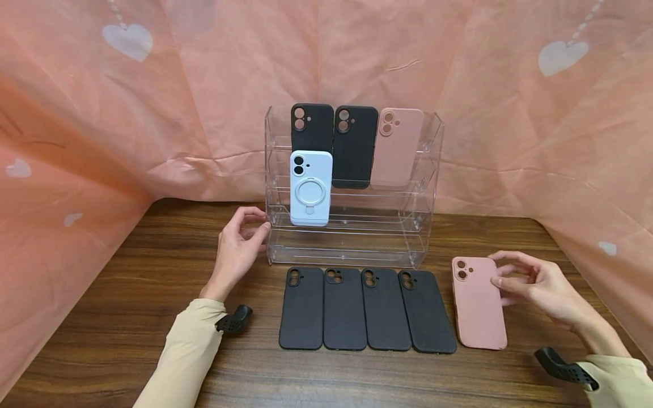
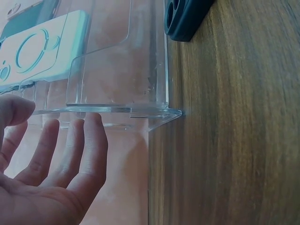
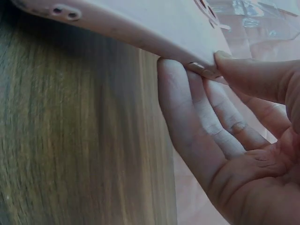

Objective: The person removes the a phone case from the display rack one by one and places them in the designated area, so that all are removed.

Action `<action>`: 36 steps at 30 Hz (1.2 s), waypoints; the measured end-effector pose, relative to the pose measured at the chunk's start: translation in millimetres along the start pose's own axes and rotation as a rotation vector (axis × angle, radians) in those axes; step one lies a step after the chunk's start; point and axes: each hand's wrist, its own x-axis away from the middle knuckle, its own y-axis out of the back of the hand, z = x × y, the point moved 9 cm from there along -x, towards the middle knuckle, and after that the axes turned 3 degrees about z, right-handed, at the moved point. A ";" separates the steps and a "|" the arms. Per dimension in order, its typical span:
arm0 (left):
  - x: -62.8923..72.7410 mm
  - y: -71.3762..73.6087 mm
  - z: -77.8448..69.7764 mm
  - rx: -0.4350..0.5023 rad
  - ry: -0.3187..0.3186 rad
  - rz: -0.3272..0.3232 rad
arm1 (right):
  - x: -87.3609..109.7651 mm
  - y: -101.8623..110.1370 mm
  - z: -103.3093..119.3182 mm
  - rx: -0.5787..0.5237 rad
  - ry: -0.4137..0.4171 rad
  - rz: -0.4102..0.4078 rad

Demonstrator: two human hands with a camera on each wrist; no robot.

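In the head view my right hand (image 1: 543, 286) pinches a pink phone case (image 1: 479, 306) by its upper right edge, thumb on the face and fingers at the side and behind. Seen from the right wrist, the pink case (image 3: 131, 23) is tilted up off the wood. My left hand (image 1: 240, 246) rests its fingertips against the left side of a clear acrylic stand (image 1: 352, 258), fingers loosely bent. On the stand, a white phone case with a ring (image 1: 310, 195) sits in front of a black case (image 1: 318, 127); another black case (image 1: 353, 156) and a pink case (image 1: 397, 150) stand beside it.
Several black phone cases lie in a row on the wooden table (image 1: 245, 374) in front of the stand, the rightmost black case (image 1: 428, 317) slightly slanted beside the held pink one. A pink curtain with white hearts (image 1: 224, 85) hangs behind and at both sides.
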 end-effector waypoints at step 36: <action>0.7 1.0 -0.8 -0.022 0.003 -0.037 | -9.9 -23.1 -24.0 0.198 -0.180 0.114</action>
